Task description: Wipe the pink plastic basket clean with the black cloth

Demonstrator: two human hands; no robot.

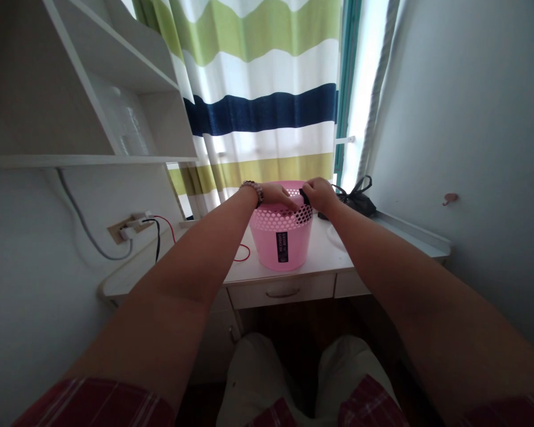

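Note:
A pink plastic basket [266, 240] with a perforated upper band and a dark label stands upright on the white desk [244, 271]. My left hand [279, 196], with a beaded bracelet at the wrist, reaches over the basket's top, its fingers pointing right and down near the rim; whether they grip anything I cannot make out. At the rim's right side, my right hand [318, 193] is closed on a piece of black plastic [304, 197]. Some dark material shows through the holes on the basket's right side.
A tied black bag [358, 201] lies behind my right forearm. Red and black cables run from the wall socket [131, 227] at the left. White shelves [137, 159] hang at the upper left. Below the desktop is a drawer [258, 295]. A striped curtain [267, 112] hangs behind.

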